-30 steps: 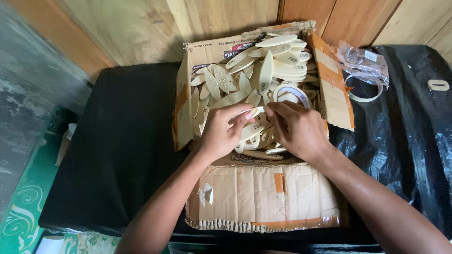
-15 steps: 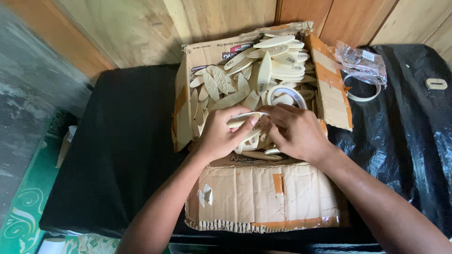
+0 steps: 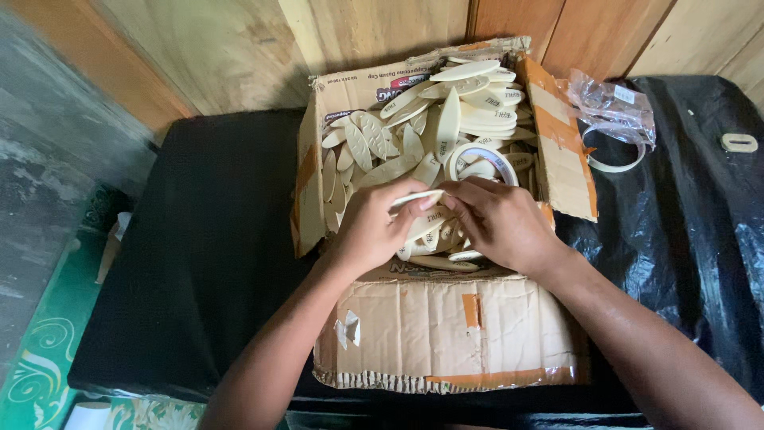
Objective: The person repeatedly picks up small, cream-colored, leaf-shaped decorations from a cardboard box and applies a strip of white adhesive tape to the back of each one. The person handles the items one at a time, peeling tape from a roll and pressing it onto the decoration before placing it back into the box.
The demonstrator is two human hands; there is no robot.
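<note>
Both hands have barely shifted over the last second; they stay over the near half of the box, and the pale piece between them now lies a little flatter than half a second ago. Fingertips of the left hand (image 3: 374,227) pinch the left end of a flat, cream-coloured oval piece (image 3: 419,198), thumb on top and fingers curled beneath. The right hand (image 3: 497,223) meets it from the other side, its thumb and forefinger closed on the right end of the same piece. That piece runs nearly left to right across the view, its long axis close to level, the left tip slightly lower. Under it the left hand also seems to grip a second oval (image 3: 426,225), angled down toward the left; how firmly I cannot tell.

Beneath the hands lies a heap of similar ovals (image 3: 446,119) filling the open cardboard box (image 3: 446,326), most lying at mixed angles, one standing on edge and pointing away from the person. A roll of tape (image 3: 481,159) sits among them just beyond the right knuckles. The box rests on a black-covered table (image 3: 199,263). Well to the right, on black plastic sheeting (image 3: 684,231), are a crumpled clear bag (image 3: 613,103) and a thin pale ring (image 3: 613,159) beside it. Wooden wall panels (image 3: 239,48) rise behind.
</note>
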